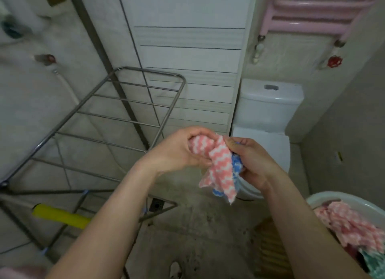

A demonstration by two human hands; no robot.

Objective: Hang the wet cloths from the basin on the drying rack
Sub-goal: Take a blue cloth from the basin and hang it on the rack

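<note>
my left hand (177, 151) clenched on pink-and-white cloth (218, 168), my right hand (256, 162) gripping blue cloth (237, 164), pink cloth hanging lengthwise downward, drying rack (129, 103) left, bars bare, basin (341, 199) lower right

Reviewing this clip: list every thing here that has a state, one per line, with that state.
Pink cloth: bunched, held in both hands, not yet hung.
Blue cloth: bunched behind the pink one, in the right hand.
Left hand: closed on the pink cloth.
Right hand: closed on both cloths.
Rack: unfolded, bars bare.
Basin: still holds cloths.
Toilet: lid down.
</note>
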